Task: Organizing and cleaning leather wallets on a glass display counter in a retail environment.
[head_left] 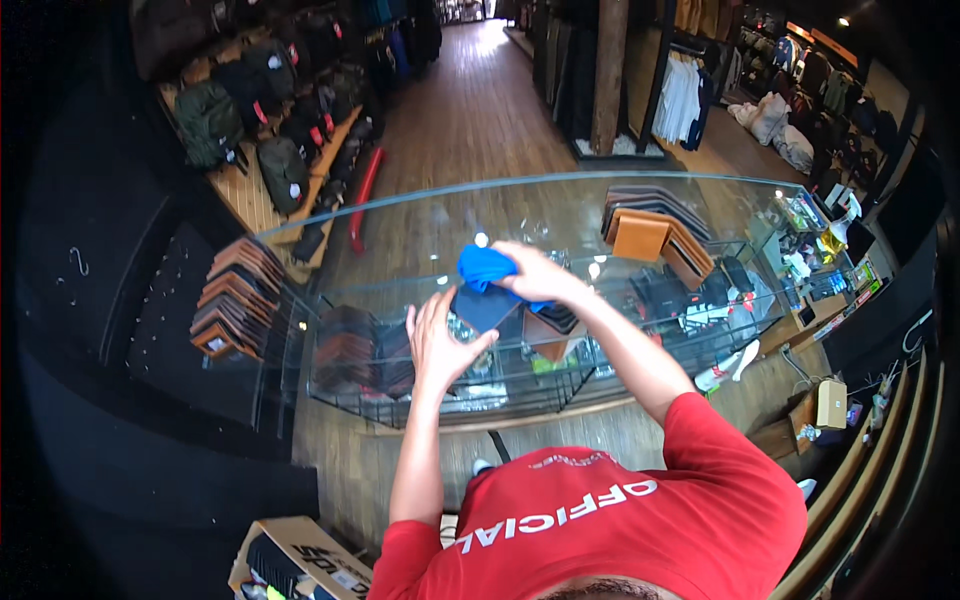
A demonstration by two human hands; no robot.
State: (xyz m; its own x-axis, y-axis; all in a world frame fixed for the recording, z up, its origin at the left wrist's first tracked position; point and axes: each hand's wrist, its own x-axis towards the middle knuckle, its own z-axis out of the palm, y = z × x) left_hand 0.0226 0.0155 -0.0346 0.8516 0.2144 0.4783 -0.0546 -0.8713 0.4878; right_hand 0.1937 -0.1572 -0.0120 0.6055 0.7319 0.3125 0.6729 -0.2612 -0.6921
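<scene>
A bright blue cloth (484,266) is bunched in my right hand (535,276), whose fingers are closed round it. The cloth lies against the far part of a flat, dark square piece (483,311) that looks like a wallet, over the glass counter (400,235). My left hand (440,340) is at the near left side of the dark piece, fingers spread and thumb stretched along its near edge. Whether the left fingertips press on it I cannot tell. Just right of it, a brown wallet (549,340) shows partly under my right forearm.
Overlapping brown and black wallets (235,300) stand in a row at the counter's left end. More wallets (642,235) stand toward the right. Small packaged goods (800,255) crowd the right end. An open cardboard box (300,560) sits at lower left; backpacks (210,120) line far-left shelves.
</scene>
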